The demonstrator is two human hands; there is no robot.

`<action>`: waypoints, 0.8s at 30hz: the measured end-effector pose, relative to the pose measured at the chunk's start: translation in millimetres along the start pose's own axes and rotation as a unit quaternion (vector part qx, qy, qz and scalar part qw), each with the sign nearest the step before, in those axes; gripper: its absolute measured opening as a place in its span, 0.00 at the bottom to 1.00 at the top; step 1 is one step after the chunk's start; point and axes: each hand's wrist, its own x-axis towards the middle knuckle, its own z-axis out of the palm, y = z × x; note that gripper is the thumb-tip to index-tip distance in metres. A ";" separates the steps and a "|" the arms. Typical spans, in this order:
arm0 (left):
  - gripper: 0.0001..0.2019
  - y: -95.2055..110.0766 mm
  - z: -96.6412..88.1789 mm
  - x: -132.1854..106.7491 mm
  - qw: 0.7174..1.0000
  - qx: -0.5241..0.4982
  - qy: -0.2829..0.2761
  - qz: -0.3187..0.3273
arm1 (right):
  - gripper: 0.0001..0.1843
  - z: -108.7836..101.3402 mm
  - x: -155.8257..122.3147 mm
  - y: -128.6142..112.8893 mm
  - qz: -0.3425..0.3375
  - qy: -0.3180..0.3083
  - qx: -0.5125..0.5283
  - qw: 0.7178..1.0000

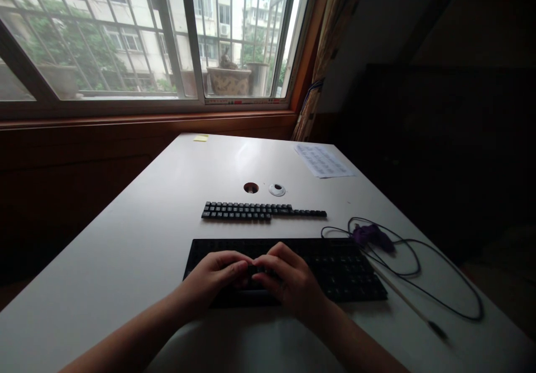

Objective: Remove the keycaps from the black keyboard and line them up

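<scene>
A black computer keyboard [343, 278] lies on the white table, its right-hand keys in view and its middle covered by my hands. Over that middle part, my left hand [221, 269] has its thumb and fingers drawn together. My right hand [288, 278] meets it fingertip to fingertip, with fingers curled and closed. Something small and dark shows between the fingertips, too dim to tell from the keyboard below. Beyond the keyboard, loose black keycaps [243, 211] are lined up in rows, with a single row reaching further right.
On the right lie a coiled black cable [419, 267], a purple cloth [374, 237] and a thin stick with a dark brush-like tip [438, 331]. Further back are a round cable hole [251, 188], its cover [277, 189], printed paper [324, 161] and a yellow note [201, 138].
</scene>
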 end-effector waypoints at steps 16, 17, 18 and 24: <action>0.10 0.2 -21.8 0.7 0.842 0.445 0.074 0.294 | 0.06 -42.1 27.8 93.6 0.172 -0.152 -0.226 0.947; 0.10 -1.3 -22.5 1.9 0.835 0.457 0.075 0.297 | 0.06 -40.2 27.9 96.2 0.181 -0.156 -0.226 0.944; 0.10 -2.4 -22.8 2.9 0.830 0.465 0.075 0.299 | 0.06 -38.3 27.8 98.3 0.188 -0.157 -0.226 0.943; 0.10 -0.6 -19.3 4.1 0.811 0.499 0.061 0.299 | 0.09 -32.9 25.7 105.8 0.200 -0.134 -0.236 0.941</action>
